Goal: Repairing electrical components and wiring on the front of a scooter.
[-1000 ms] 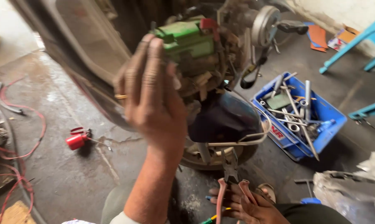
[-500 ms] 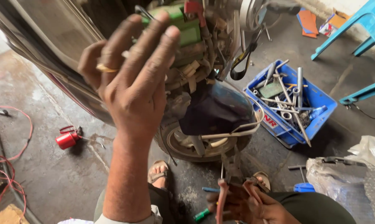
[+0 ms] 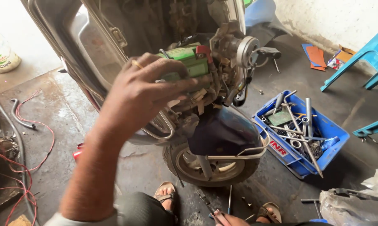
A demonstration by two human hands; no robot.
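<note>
The left hand point(image 3: 141, 90) closes its fingers on the green battery point(image 3: 188, 62) at upper centre; lifting it needs clearance past the scooter's wiring. The right hand point(image 3: 231, 219), at the bottom edge, is too cropped to tell its grip.

a stained concrete floor point(image 3: 59, 121) carries the scooter's front wheel point(image 3: 210, 165), a blue crate point(image 3: 300, 138) of tools, red wires point(image 3: 30, 142), a bent pipe point(image 3: 19, 114), a white tub point(image 3: 1, 54), orange cards point(image 3: 315, 56) and a screwdriver point(image 3: 230, 200).
</note>
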